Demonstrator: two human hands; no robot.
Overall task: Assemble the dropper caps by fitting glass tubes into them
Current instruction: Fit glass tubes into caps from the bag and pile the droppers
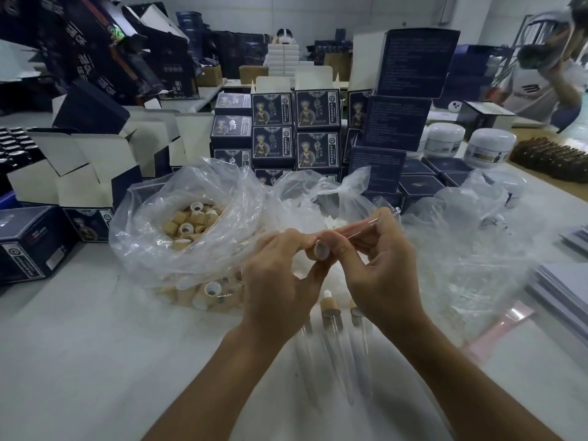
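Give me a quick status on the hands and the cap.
Left hand pinching cap. Right hand holding glass tube at cap. Nothing in the way.

Above the white table (79,345), the left hand (280,281) pinches a tan cap (321,249) while the right hand (378,275) holds a glass tube (366,226) slanting up to the right from it. Near the wrists lie finished droppers (332,326). A clear bag (152,249) of caps sits at left; dark boxes (296,128) stack up beyond.
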